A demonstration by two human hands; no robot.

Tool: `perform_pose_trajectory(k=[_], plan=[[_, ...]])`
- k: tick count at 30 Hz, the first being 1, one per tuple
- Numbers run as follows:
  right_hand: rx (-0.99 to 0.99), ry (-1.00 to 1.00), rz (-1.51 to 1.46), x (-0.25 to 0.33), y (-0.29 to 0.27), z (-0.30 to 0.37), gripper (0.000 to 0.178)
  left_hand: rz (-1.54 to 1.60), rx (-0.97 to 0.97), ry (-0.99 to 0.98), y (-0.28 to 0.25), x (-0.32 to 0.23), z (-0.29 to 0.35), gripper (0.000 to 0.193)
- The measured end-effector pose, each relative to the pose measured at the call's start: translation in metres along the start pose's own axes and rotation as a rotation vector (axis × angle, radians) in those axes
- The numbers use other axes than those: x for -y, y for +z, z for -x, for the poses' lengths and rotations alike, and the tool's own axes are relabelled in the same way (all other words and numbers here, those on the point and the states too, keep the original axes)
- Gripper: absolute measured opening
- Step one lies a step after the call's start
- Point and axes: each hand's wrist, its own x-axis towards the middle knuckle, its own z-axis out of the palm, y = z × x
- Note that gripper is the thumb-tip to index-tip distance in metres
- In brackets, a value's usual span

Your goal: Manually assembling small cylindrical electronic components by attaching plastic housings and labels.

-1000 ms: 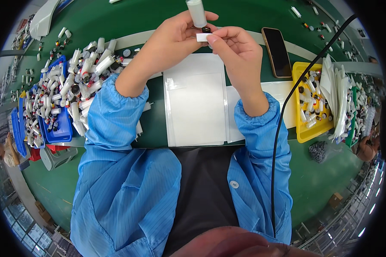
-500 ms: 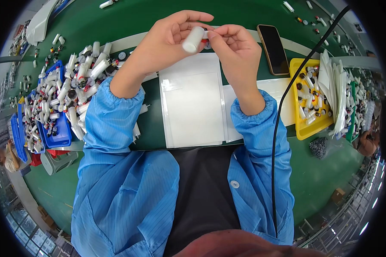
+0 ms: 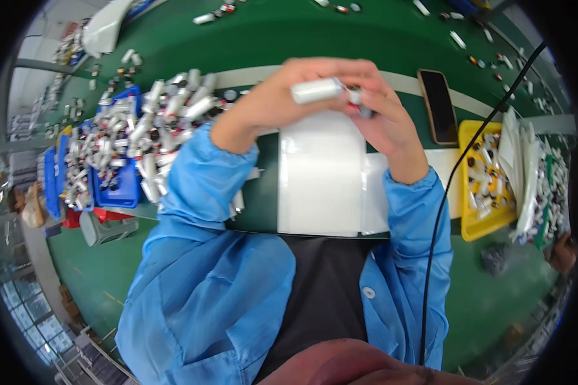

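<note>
Over the top of the white sheets, my two hands meet, slightly blurred. My left hand (image 3: pixel 273 96) is closed around a white plastic cylinder (image 3: pixel 316 91), which lies sideways. At the cylinder's right end, the fingers of my right hand (image 3: pixel 392 125) pinch a small white piece with red and dark parts (image 3: pixel 354 97). Whether this piece is joined to the cylinder I cannot tell. Below the hands lie white sheets in clear plastic sleeves (image 3: pixel 321 179).
Many white cylinders (image 3: pixel 151 128) are heaped at the left, around blue trays (image 3: pixel 127 183). A phone (image 3: pixel 438 106) lies to the right, near a yellow tray (image 3: pixel 475 224) of small parts. A black cable (image 3: pixel 453 176) crosses the right side. Loose pieces (image 3: pixel 457 40) lie on the far green surface.
The whole view has shifted, the scene moving right and down. The white cylinder has turned from upright-tilted to sideways, and my hands have drawn closer together.
</note>
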Motion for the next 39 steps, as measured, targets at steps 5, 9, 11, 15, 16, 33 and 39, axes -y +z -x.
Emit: perform_pose_trajectory(k=[5, 9, 11, 15, 16, 33, 39], plan=[[-0.083, -0.212, 0.387, 0.011, -0.002, -0.001, 0.043, -0.287, -0.178, -0.161, 0.020, -0.063, 0.026, 0.048], [-0.734, -0.478, 2.132, 0.059, -0.042, 0.015, 0.054, -0.904, -0.350, -0.250, -0.054, -0.114, 0.044, 0.038], [-1.003, 0.071, 2.267, 0.066, -0.056, 0.027, 0.065, -1.237, -0.399, -0.315, -0.149, -0.113, 0.053, 0.036], [-1.018, 0.195, 2.202, 0.074, -0.080, 0.033, 0.074, -1.527, -0.465, -0.565, -0.334, -0.075, 0.106, 0.042], [-1.007, 0.202, 2.207, 0.076, -0.074, 0.031, 0.074, -1.537, -0.467, -0.695, -0.359, -0.066, 0.118, 0.044], [-0.956, -0.152, 2.101, 0.086, -0.110, 0.035, 0.081, -1.636, -0.270, -1.015, -0.439, 0.048, 0.054, 0.044], [-0.998, -0.155, 2.110, 0.082, -0.109, 0.040, 0.089, -1.542, -0.354, -0.778, -0.408, 0.011, 0.055, 0.038]])
